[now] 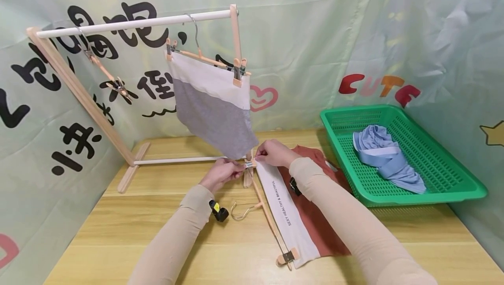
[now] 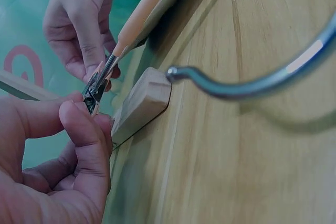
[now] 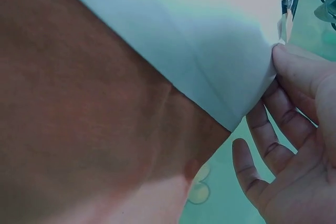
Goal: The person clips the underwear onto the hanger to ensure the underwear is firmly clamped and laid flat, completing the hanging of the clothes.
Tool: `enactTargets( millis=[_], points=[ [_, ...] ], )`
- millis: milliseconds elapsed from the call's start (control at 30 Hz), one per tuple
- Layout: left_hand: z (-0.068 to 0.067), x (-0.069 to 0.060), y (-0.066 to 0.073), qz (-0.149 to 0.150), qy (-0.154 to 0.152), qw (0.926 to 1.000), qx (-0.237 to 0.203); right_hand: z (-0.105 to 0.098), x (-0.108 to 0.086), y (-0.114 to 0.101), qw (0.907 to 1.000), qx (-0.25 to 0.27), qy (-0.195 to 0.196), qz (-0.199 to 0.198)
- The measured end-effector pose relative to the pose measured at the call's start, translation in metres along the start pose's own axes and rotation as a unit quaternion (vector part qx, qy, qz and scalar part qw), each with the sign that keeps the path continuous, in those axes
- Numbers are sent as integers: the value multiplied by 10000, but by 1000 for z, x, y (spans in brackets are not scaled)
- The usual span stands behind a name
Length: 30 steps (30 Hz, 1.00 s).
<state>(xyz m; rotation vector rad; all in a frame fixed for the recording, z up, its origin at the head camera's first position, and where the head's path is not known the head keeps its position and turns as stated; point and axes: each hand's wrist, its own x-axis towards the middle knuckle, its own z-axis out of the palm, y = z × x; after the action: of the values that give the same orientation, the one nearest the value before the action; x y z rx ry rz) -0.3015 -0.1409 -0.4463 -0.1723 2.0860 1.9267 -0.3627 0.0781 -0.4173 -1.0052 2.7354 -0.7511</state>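
Observation:
A wooden clip hanger (image 1: 267, 217) lies on the table, its metal hook toward the left. Along it runs the white waistband of rust-red underpants (image 1: 311, 219); the near clip (image 1: 288, 256) grips one corner of the band. My left hand (image 1: 223, 174) pinches the far clip (image 2: 93, 92) between thumb and fingers. Opposite it, my right hand (image 1: 274, 153) pinches the other waistband corner at that clip, thumb on top in the right wrist view. Whether the far clip's mouth bites the cloth cannot be told.
Behind stands a rack with a white rail (image 1: 138, 24), bearing a bare clip hanger (image 1: 100, 66) and a hanger with grey-and-white underpants (image 1: 214, 110). At right a green basket (image 1: 445, 199) holds a crumpled blue garment (image 1: 387, 158). The rack's foot (image 2: 142, 103) is close beside my left hand.

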Motion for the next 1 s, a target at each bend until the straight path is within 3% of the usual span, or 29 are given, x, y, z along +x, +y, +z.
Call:
enactTargets(
  millis=[267, 1000],
  points=[
    [4, 2, 0, -34, 58, 10000, -42, -2, 1, 0, 10000, -66, 13, -5],
    [11, 3, 4, -57, -205, 9998, 6, -5, 2, 2, 9998, 204, 32, -4]
  ],
)
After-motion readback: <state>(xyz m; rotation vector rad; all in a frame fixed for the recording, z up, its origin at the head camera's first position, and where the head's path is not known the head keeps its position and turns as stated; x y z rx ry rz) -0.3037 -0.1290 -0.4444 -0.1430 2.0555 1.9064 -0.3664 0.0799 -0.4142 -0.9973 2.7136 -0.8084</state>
